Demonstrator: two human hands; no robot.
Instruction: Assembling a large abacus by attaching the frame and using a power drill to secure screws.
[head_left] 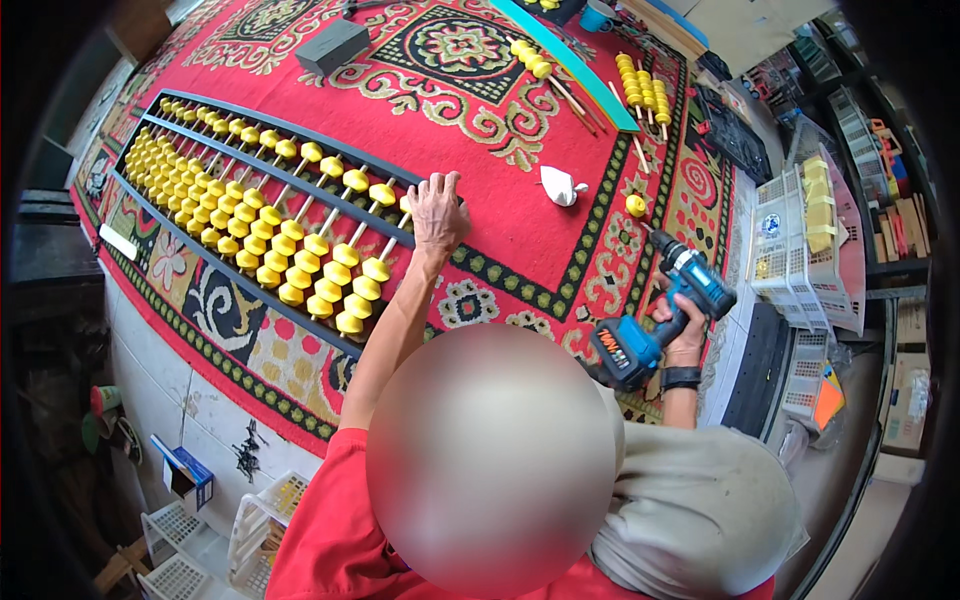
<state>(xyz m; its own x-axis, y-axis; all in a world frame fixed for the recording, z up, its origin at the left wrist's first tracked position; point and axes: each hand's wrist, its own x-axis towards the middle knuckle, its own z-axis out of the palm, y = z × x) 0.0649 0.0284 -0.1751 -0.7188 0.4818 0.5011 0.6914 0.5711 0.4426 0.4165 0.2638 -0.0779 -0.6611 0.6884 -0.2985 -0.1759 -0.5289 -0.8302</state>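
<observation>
A large abacus (270, 160) with a dark frame and rows of yellow beads on pale rods lies on the carpet at the left. My left hand (438, 212) grips the right end of its frame, fingers curled over the edge. In my right hand (680, 315) is a blue and black cordless drill (686, 283), held by its handle and pointing up and left. A single yellow bead (635, 206) sits close to the tip of the drill's bit. Left of that bead lies a crumpled white piece (563, 187), perhaps paper or cloth.
Yellow beads on rods (645, 92) and a long teal strip (575, 62) lie at the far right of the red patterned carpet (500, 190). A dark grey block (332, 48) sits far back. White plastic baskets (790, 250) and a black tool case (735, 135) stand along the right.
</observation>
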